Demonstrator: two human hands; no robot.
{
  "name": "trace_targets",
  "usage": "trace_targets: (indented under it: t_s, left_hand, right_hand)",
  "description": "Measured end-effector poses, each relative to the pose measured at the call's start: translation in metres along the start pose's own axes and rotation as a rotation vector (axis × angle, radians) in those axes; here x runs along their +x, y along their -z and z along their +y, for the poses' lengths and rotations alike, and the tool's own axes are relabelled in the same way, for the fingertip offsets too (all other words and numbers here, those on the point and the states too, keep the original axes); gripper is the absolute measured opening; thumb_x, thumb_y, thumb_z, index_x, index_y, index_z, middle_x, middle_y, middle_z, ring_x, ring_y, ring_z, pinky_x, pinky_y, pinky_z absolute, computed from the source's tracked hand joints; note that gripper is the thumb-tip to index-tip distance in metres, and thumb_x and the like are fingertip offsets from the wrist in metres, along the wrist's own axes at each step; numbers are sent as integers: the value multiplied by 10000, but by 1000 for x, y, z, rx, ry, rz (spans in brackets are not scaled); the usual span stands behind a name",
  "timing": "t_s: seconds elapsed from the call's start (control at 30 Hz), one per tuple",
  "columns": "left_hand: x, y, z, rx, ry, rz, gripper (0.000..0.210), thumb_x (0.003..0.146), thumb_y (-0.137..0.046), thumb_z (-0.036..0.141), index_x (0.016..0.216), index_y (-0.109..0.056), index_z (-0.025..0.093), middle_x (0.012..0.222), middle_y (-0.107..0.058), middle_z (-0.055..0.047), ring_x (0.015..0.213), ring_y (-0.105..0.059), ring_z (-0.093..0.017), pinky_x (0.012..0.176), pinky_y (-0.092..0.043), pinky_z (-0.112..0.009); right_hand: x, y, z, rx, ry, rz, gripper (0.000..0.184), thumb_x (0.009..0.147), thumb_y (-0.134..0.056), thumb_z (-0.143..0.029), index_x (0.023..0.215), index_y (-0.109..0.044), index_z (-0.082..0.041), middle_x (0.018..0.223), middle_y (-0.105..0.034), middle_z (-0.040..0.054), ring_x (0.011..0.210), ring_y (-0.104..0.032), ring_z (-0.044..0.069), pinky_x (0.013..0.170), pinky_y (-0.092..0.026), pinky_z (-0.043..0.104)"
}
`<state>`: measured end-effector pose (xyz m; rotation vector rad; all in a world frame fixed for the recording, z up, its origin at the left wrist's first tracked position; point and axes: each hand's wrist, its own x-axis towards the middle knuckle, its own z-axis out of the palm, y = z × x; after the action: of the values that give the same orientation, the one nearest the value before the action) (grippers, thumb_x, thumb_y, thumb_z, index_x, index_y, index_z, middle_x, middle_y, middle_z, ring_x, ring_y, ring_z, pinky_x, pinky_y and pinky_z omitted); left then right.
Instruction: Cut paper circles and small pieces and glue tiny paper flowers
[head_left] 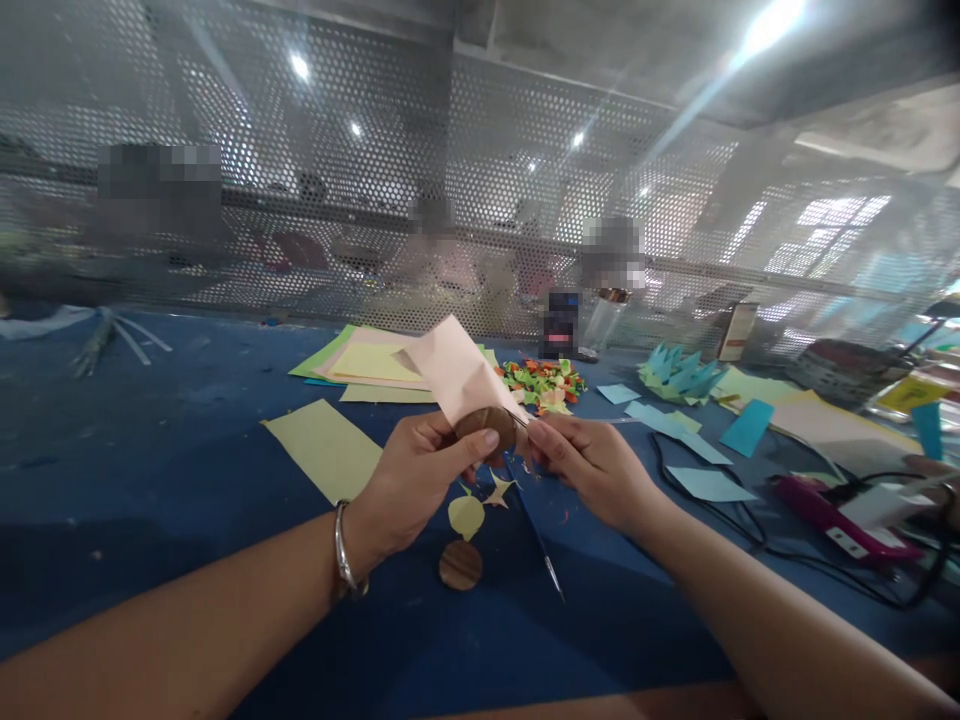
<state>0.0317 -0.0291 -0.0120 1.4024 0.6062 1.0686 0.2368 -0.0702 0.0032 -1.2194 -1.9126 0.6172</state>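
My left hand [405, 480] is closed, its thumb pressing a round brown wooden disc [487, 428] against a sheet of pale pink paper [459, 372]. My right hand [592, 462] pinches a thin dark tool [517, 418] at the disc's right edge; its kind is hard to make out, and the fingers hide part of it. Below the hands lie a round yellow-green paper cutout [466, 517], a pointed paper scrap [499, 489] and a second wooden disc [460, 566]. A slender blue stick with a silvery tip [551, 570] rests on the blue table.
Coloured paper sheets [375, 362] are stacked behind my left hand, beside a heap of paper scraps [544, 382]. Folded blue paper pieces [675, 375] stand at right. A purple power strip [844, 525] with black cables lies nearer. A perforated metal screen [337, 240] closes the back.
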Motion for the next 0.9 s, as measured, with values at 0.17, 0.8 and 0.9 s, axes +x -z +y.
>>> trace_targets:
  t_s: [0.17, 0.8, 0.9]
  left_hand:
    - [1, 1, 1, 20, 5, -16, 126, 849, -746, 286, 904, -783, 179, 764, -741, -28, 661, -578, -91, 578, -428, -199]
    - [0, 8, 2, 154, 3, -63, 202, 859, -729, 335, 973, -766, 173, 817, -734, -35, 693, -606, -118, 593, -433, -220]
    - [1, 8, 2, 142, -10, -62, 176, 853, -737, 317, 945, -765, 170, 788, -712, -20, 672, -580, -101, 589, -428, -210]
  right_hand:
    - [-1, 1, -1, -22, 26, 7, 476, 1040, -399, -517, 756, -591, -186, 648, -477, -26, 543, -370, 96, 508, -290, 231]
    - [0, 2, 1, -100, 39, 28, 485, 1025, -416, -529, 694, -529, -192, 621, -439, -30, 550, -398, 109, 521, -315, 241]
    - [0, 2, 2, -108, 44, 35, 483, 1025, -417, -533, 696, -520, -196, 614, -441, -33, 546, -400, 108, 527, -319, 245]
